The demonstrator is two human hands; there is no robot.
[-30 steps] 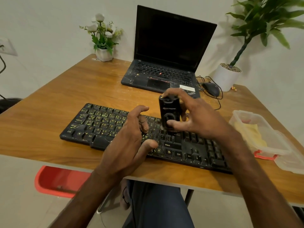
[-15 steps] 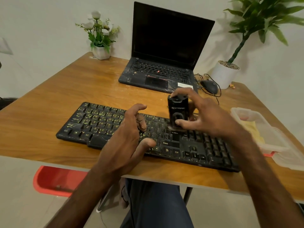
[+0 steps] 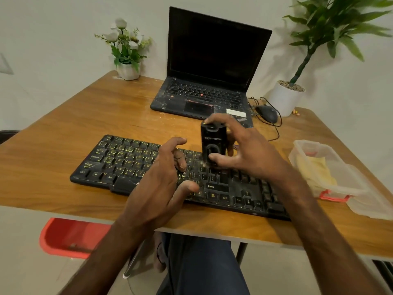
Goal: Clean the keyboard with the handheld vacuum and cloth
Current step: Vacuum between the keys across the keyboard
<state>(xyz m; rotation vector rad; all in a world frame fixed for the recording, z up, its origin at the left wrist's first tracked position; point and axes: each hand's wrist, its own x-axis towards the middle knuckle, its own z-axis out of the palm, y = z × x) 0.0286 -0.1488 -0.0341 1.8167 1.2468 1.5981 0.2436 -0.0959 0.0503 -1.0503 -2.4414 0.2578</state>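
My right hand (image 3: pixel 253 150) stands the small black handheld vacuum (image 3: pixel 213 145) upright on the keys of the black full-size keyboard (image 3: pixel 127 162).

From my head view, that hand grips the vacuum with the thumb across its front and a fingertip on top, nozzle end down on the middle key rows. My left hand (image 3: pixel 163 182) holds nothing, fingers curled loosely over the keys beside it. The keyboard lies along the near edge of the wooden table (image 3: pixel 53 150); a yellow cloth (image 3: pixel 314 169) sits in the clear plastic container (image 3: pixel 348 188) at my right.
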